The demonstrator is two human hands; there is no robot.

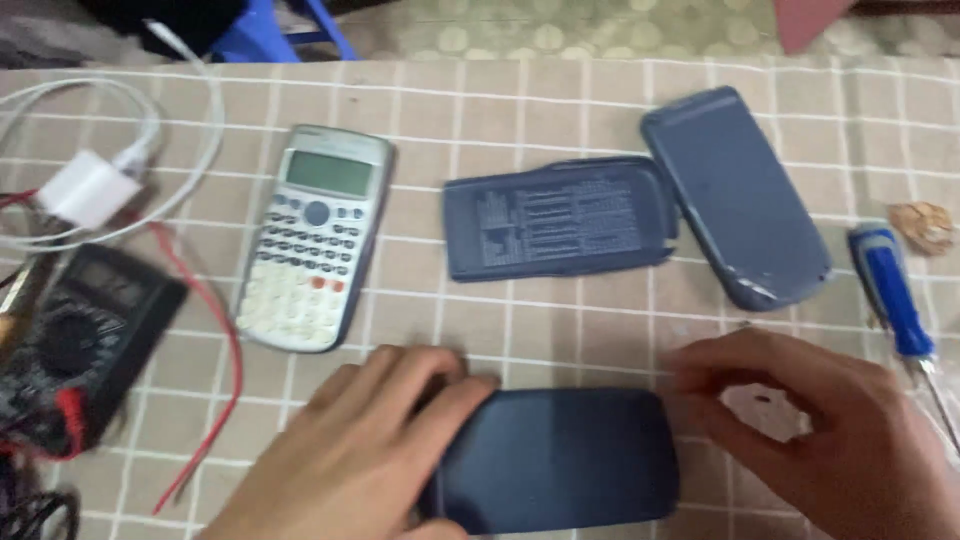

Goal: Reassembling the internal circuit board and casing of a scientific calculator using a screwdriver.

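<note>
Head view: my left hand (365, 450) and right hand (820, 430) clasp a dark blue case (560, 460) at 6 o'clock; calculator (315, 235) at 10, screwdriver (895, 290) at 3.

One camera only, worn on the head, looks steeply down and slightly forward over the worktop (560, 100) from close range. The near edge of the view cuts across both hands at the bottom; the far edge reaches past the checked cloth to a strip of floor and a blue stool (262, 35). Motion blur softens the lower part of the view.
</note>
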